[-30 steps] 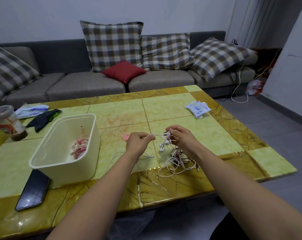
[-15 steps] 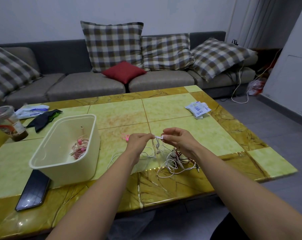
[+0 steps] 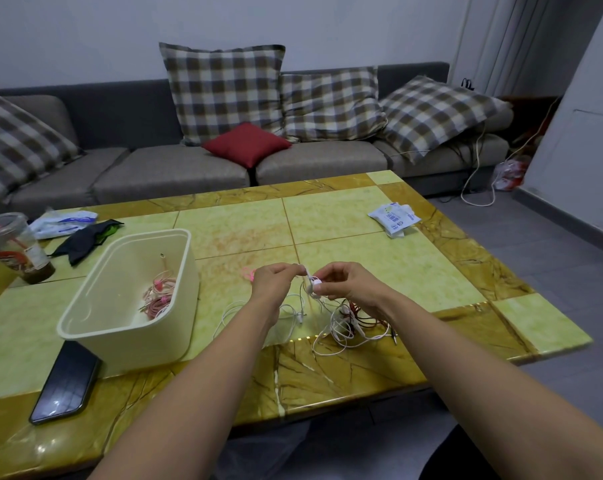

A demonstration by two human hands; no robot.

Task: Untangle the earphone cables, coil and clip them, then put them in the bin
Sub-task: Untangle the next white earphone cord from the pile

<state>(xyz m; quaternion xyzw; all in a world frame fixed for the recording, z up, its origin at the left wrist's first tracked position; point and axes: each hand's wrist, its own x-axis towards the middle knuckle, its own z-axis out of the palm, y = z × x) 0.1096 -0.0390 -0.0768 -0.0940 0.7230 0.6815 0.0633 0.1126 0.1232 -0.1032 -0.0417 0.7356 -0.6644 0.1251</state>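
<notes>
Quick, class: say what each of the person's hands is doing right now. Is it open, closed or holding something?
Left hand: fingers curled, pinches the white earphone cable.
Right hand: fingers curled, pinches the same cable.

Glossy marble-look table (image 3: pixel 379 244), smooth matt plastic bin (image 3: pixel 130 337), woven cloth cushions (image 3: pixel 223 91), glossy phone (image 3: pixel 66 382).

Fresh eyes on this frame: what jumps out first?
Mid-table, the left hand and right hand both pinch a white earphone cable, just above a tangle of white and red cables lying on the tiled table. To their left stands a cream bin with coiled pink earphones inside. A dark phone lies at its near corner.
</notes>
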